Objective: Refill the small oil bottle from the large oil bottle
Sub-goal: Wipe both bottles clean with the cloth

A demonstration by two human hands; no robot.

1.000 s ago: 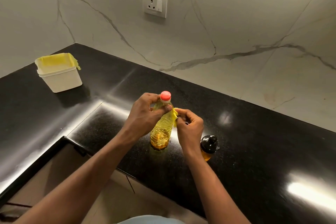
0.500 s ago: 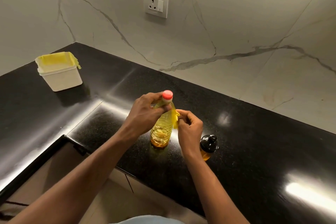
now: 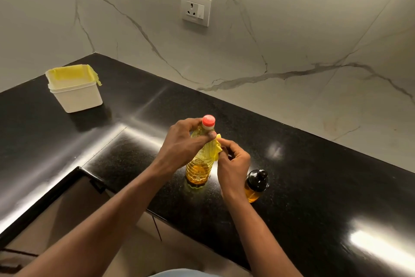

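A person's left hand [image 3: 184,144] grips the shoulder of the large oil bottle [image 3: 198,164] at the centre of the frame, fingers and thumb curled round it just under its red cap [image 3: 208,120], which is on. The bottle stands upright on a glossy black countertop [image 3: 314,175], with amber oil showing in its lower part. The right hand [image 3: 233,164], just right of the bottle, pinches a flap of yellow film [image 3: 217,149] at the bottle's side between thumb and fingertips. The small oil bottle [image 3: 256,186], black-topped and holding some oil, stands lower right of centre, partly behind the right wrist. In the upper left sits a white tub [image 3: 75,97] with a yellow liner [image 3: 69,72]. A wall socket [image 3: 196,9] is set into the veined marble wall [image 3: 292,40] at upper centre.
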